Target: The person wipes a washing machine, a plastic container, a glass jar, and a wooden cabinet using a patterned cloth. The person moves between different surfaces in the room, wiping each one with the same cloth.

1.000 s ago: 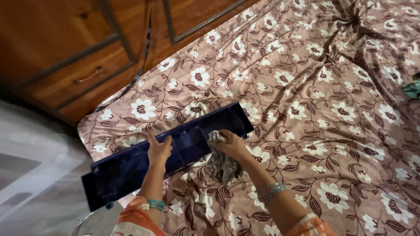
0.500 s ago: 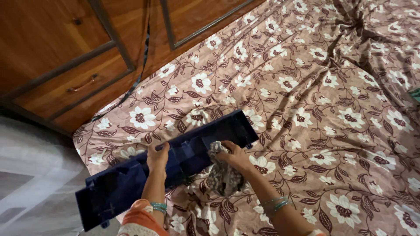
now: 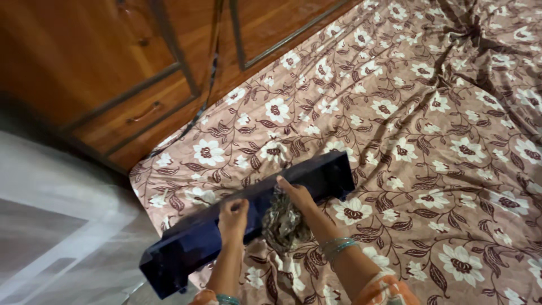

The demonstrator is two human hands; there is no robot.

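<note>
Dark-blue plastic panel (image 3: 192, 243), long and glossy, lies slantwise at the bed's near edge, on a brown bedsheet (image 3: 440, 141) printed with white flowers and creased toward the far corner. My left hand (image 3: 233, 216) closes its grip over the panel's upper rim. My right hand (image 3: 297, 195) presses a crumpled patterned cloth (image 3: 282, 223) against the panel, fingers clamped on it. Behind the bed stands a wooden wardrobe (image 3: 101, 62) with a handled drawer (image 3: 144, 113); pale floor (image 3: 51, 226) lies below.

The cloth (image 3: 282, 221) hides the middle part of the dark blue tray (image 3: 192, 243), both forearms are cut by the bottom edge, and the floor (image 3: 51, 226) at left is too blurred to read.
</note>
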